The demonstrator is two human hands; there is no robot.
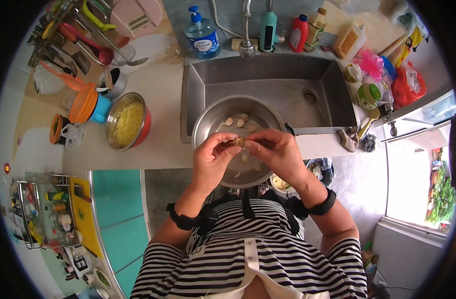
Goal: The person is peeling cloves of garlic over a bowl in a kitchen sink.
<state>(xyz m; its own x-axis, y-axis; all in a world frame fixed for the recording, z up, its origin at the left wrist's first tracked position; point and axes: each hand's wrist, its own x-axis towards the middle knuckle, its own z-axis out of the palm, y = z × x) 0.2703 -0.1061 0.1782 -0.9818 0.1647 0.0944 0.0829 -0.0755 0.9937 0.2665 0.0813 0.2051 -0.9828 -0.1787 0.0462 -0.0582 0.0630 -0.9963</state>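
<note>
My left hand (214, 159) and my right hand (278, 155) meet above a stainless steel basin (205, 117). Between their fingertips is a piece of garlic (237, 141) with brownish, papery skin, pinched from both sides. Several unpeeled garlic cloves (241, 120) lie on the basin's bottom, beyond my fingers. Nearer to me, a pale, peeled-looking clove (245, 157) and small pale pieces (256, 167) rest in it. The basin overlaps the front left edge of the sink (265, 71). My hands cover part of its inside.
A bowl of pale yellow shreds (128, 123) stands left on the counter (162, 108). Behind the sink are a faucet (247, 46), a soap pump bottle (202, 39) and other bottles. Below the counter's right part sit a bowl of scraps (280, 183) and a lined bin (321, 170).
</note>
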